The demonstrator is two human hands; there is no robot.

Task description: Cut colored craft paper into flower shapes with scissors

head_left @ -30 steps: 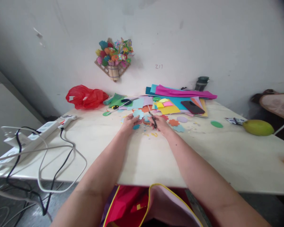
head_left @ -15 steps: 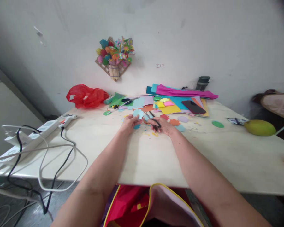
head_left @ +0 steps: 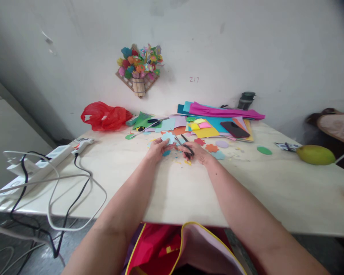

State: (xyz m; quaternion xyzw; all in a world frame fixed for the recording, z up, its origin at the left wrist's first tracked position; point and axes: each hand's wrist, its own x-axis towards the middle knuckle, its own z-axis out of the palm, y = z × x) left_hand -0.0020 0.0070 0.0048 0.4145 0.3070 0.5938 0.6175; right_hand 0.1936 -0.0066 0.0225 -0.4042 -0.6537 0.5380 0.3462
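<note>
Between the thumb and fingers of my left hand (head_left: 157,149) is a light blue paper flower (head_left: 167,138) with scalloped edges. My right hand (head_left: 197,152) is closed around the dark handles of a pair of scissors (head_left: 190,151). Their blades are parted and point up and left, close to the flower's right side. Small blue and yellow paper scraps (head_left: 187,162) lie on the table under and between both hands. Just right of my right hand are a red paper flower (head_left: 200,141), an orange paper flower (head_left: 211,148) and a lilac paper oval (head_left: 222,144).
Coloured sheets (head_left: 215,124) and a phone (head_left: 235,130) lie behind my hands, near a second pair of scissors (head_left: 156,121). A red plastic bag (head_left: 104,116) sits back left. Cables and a power strip (head_left: 53,156) occupy the left; a green-yellow fruit (head_left: 315,154) lies right.
The scissor blades look slightly wider apart at the flower's right. Both hands stay in nearly the same place, and the whole view has shifted very slightly.
</note>
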